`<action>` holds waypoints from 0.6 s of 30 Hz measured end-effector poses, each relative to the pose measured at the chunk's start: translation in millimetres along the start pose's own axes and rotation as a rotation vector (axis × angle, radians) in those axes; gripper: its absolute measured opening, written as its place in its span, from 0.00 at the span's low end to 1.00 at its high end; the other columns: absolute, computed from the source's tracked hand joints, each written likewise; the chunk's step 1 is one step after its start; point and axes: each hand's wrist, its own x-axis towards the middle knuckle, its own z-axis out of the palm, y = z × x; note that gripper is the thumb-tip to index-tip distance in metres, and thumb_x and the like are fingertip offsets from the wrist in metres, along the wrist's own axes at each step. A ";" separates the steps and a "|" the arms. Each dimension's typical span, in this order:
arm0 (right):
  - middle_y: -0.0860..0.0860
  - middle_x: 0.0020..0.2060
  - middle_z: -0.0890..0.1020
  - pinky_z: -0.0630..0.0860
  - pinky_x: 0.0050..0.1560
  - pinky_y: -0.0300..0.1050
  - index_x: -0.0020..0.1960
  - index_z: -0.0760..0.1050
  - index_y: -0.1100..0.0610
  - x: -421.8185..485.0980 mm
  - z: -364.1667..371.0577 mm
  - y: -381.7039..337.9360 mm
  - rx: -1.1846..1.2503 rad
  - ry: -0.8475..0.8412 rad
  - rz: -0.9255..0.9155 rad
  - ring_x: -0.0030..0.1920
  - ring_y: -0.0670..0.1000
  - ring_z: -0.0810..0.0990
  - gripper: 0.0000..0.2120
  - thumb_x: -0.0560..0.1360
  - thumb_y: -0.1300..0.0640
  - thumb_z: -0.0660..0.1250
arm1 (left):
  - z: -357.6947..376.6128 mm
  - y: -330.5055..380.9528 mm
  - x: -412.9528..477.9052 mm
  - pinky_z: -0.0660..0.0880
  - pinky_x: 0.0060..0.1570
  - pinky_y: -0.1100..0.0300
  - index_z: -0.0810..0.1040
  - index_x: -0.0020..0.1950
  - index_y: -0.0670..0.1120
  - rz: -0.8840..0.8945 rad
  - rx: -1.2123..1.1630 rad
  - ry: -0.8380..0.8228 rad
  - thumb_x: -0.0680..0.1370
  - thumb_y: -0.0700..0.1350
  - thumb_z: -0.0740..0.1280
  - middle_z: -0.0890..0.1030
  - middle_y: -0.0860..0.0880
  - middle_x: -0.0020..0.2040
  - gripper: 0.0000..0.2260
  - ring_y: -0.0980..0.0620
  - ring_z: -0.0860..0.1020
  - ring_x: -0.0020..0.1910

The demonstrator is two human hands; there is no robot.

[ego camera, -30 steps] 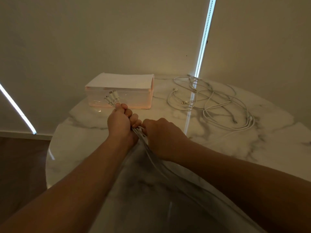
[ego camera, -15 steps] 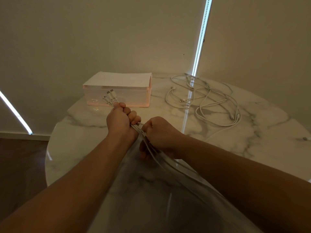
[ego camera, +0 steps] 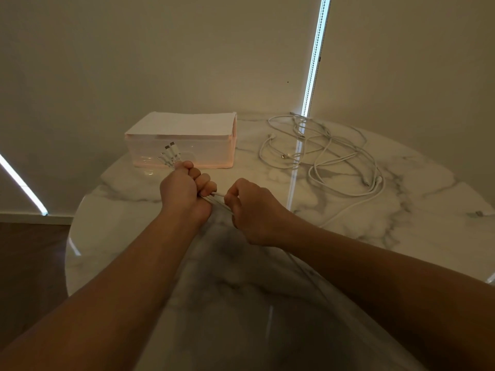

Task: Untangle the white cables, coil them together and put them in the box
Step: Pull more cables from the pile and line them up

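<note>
My left hand [ego camera: 184,190] grips a bundle of white cables in a fist, and their plug ends [ego camera: 168,155] stick out above it toward the box. Close to its right, my right hand [ego camera: 254,210] pinches the same strands [ego camera: 218,200], which run down under my right forearm. The remaining lengths of white cable [ego camera: 329,153] lie in a loose tangle at the back right of the table. The translucent pink box [ego camera: 184,148] with a white top stands at the back, just beyond my left hand.
The round marble table [ego camera: 267,290] stands close to a beige wall. Its left edge drops to a dark floor. A bright vertical light strip [ego camera: 313,62] runs down the wall behind the cable tangle.
My right hand has slid a little to the right along the strands, away from my left fist. The loose tangle on the table has been drawn inward and has shifted.
</note>
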 end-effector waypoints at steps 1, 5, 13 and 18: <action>0.52 0.45 0.76 0.69 0.37 0.38 0.57 0.69 0.59 -1.2 -1.7 0.1 -0.011 -0.007 -0.001 0.40 0.47 0.73 0.07 0.80 0.61 0.63 | 0.0 0.3 0.2 0.56 0.19 0.64 0.67 0.37 0.46 -0.001 0.004 -0.001 0.85 0.41 0.50 0.58 0.53 0.25 0.17 0.56 0.55 0.21; 0.53 0.42 0.76 0.67 0.33 0.38 0.58 0.68 0.60 -7.7 -6.7 -1.2 -0.032 -0.036 -0.003 0.36 0.47 0.72 0.06 0.82 0.60 0.60 | 0.2 1.5 1.3 0.56 0.19 0.64 0.66 0.37 0.46 -0.002 -0.011 0.013 0.84 0.39 0.50 0.58 0.53 0.26 0.16 0.56 0.55 0.21; 0.57 0.48 0.77 0.73 0.30 0.40 0.58 0.67 0.60 -23.4 -22.8 5.3 -0.218 -0.158 0.016 0.38 0.53 0.77 0.07 0.82 0.59 0.61 | -1.9 8.0 6.7 0.55 0.19 0.64 0.65 0.37 0.46 0.004 -0.031 0.063 0.80 0.34 0.48 0.59 0.53 0.24 0.15 0.55 0.55 0.20; 0.49 0.33 0.74 0.71 0.32 0.44 0.51 0.59 0.53 -39.7 -20.7 17.1 -0.446 0.005 -0.128 0.30 0.48 0.73 0.08 0.84 0.48 0.51 | -1.0 6.7 5.8 0.55 0.19 0.64 0.66 0.37 0.46 0.007 -0.020 0.065 0.79 0.33 0.49 0.59 0.53 0.25 0.15 0.55 0.55 0.21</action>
